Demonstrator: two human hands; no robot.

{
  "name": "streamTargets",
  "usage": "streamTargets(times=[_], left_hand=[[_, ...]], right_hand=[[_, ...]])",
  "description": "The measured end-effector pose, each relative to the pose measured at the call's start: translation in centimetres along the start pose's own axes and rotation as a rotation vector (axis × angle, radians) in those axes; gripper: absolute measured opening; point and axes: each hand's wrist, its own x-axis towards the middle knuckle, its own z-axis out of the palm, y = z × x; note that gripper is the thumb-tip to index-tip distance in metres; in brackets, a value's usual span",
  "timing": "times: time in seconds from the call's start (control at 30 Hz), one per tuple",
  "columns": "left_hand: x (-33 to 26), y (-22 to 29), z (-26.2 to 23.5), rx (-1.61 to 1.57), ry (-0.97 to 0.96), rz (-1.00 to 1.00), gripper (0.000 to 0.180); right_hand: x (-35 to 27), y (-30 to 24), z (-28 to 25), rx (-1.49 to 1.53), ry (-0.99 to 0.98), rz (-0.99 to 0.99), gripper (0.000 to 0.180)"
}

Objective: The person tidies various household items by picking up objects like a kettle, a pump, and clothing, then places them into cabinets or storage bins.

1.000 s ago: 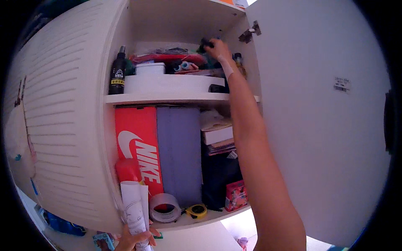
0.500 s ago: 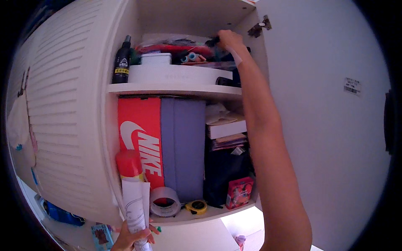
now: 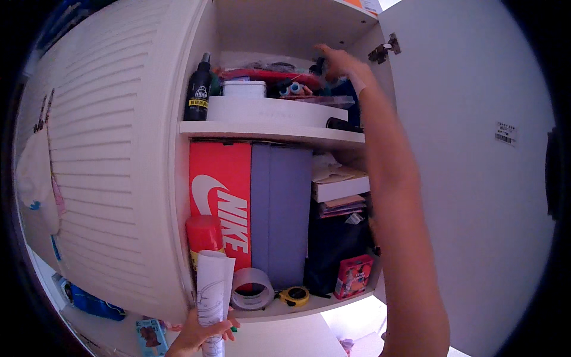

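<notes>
Head view: your left hand (image 3: 199,334) is wrapped around the lower part of a paper roll (image 3: 213,285), fingers across its front, a grip that probably stops the sheets uncurling. The roll stands nearly upright before the red-capped can (image 3: 205,233), its top end free. Your right hand (image 3: 342,62) reaches to the back right of the upper shelf (image 3: 267,132), one finger stretched out, next to a dark item (image 3: 319,66); you cannot tell from here whether it is gripped or only touched. The open door (image 3: 476,208) leaves room for that arm. Below, the red box (image 3: 220,172) and purple box (image 3: 281,214) stand on end side by side, likely to save width. The tape roll (image 3: 253,304) stands on edge in front of them, beside the tape measure (image 3: 294,296), perhaps for easy reach.
</notes>
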Motion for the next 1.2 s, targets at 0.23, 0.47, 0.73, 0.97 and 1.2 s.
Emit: streamTargets(times=[0.23, 0.47, 0.73, 0.97, 1.2], left_hand=[[0.8, -1.1, -0.1, -0.009, -0.103, 0.025, 0.037], [1.8, -2.9, -2.0, 0.078, -0.104, 0.142, 0.027], [-4.0, -14.5, -5.3, 0.662, -0.205, 0.160, 0.035], [-4.4, -20.6, -7.8, 1.039, -0.306, 0.013, 0.039], [-2.6, -22.4, -7.9, 1.014, -0.116, -0.005, 0.038]], right_hand=[[-1.3, 6.7, -1.4, -0.367, 0.596, -0.222, 0.033], [-33.2, -9.7, 0.9, 0.553, 0.698, -0.090, 0.024], [-68.9, -14.3, 5.9, 1.156, -0.067, 0.877, 0.015], [-74.1, -7.1, -4.2, 1.408, 0.713, 0.988, 0.053], [-75.1, -5.7, -8.2, 1.377, 0.717, 0.785, 0.038]])
